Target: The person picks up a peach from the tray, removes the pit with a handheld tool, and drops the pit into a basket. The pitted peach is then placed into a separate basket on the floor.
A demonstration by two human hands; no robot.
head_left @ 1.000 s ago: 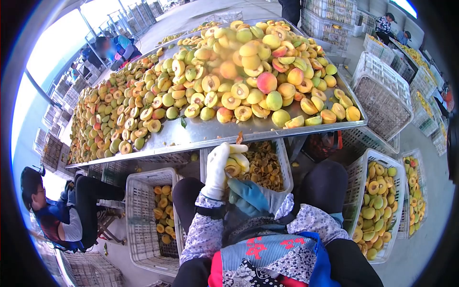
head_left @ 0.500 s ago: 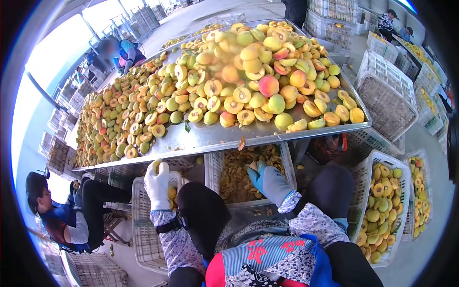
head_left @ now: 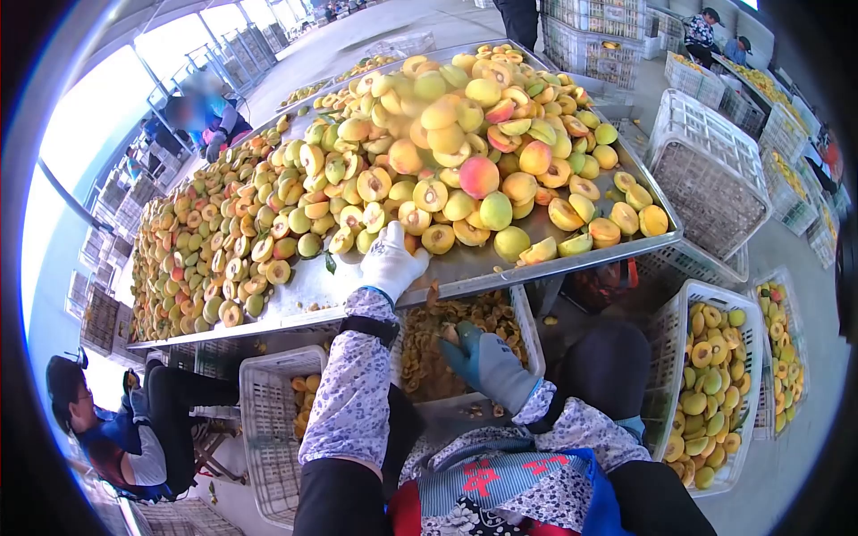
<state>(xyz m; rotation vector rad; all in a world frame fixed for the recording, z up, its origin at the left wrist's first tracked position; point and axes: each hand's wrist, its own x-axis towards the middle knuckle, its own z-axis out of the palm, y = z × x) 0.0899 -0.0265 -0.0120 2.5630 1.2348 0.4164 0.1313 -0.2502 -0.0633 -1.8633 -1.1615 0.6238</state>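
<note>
My left hand (head_left: 391,261), in a white glove, reaches over the front edge of the metal table (head_left: 335,279). Its fingers are apart, with the tips right at the nearest halved peaches (head_left: 414,218) of the big heap. Low over a crate of peels and scraps (head_left: 429,364), my right hand (head_left: 490,359) is closed in a grey and blue glove. A small pinkish-tan piece shows at its fingertips; I cannot tell what it is. Left of my knees stands a white crate (head_left: 259,429) with some peach halves (head_left: 306,397) in it.
At my right is a crate full of peach halves (head_left: 710,393), with another filled crate (head_left: 779,348) beyond. Stacked crates (head_left: 706,170) stand off the table's right end. A seated person (head_left: 116,429) works at the left, and another person (head_left: 214,116) is behind the heap.
My left hand has left the crate at the left, where it held a yellow peach piece, and moved up and right to the heap. My right hand has shifted slightly left and down.
</note>
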